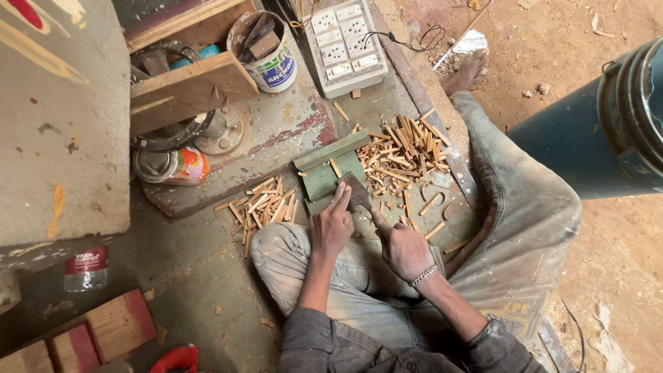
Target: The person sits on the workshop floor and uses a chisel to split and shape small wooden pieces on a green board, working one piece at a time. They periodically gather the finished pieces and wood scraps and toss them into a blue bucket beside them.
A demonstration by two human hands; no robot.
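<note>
Here, seat: the person sits cross-legged on a worn green platform (290, 131), knees in dusty grey trousers.
Tool: a flat metal blade (356, 192), dull grey and broad, lies tilted on the platform in front of the knees, just below a green painted wooden block (330, 166).
Left hand: the left hand (332, 224) rests on the near side of the blade, fingers stretched forward and pressed flat on it, not curled.
Right hand: the right hand (402, 247) sits just right of the blade, index finger reaching to its edge; the other fingers are loosely bent, and whether they grip anything cannot be told. A metal bracelet (424, 275) circles the wrist.
Left heap: short pale wood sticks (262, 204) lie piled left of the blade.
Right heap: a bigger pile of wood slivers (404, 148) lies right of the block, with curled shavings (435, 202) near the right hand.
Behind: a paint tin (273, 59), a white switchboard (345, 43), a tipped can (173, 166).
</note>
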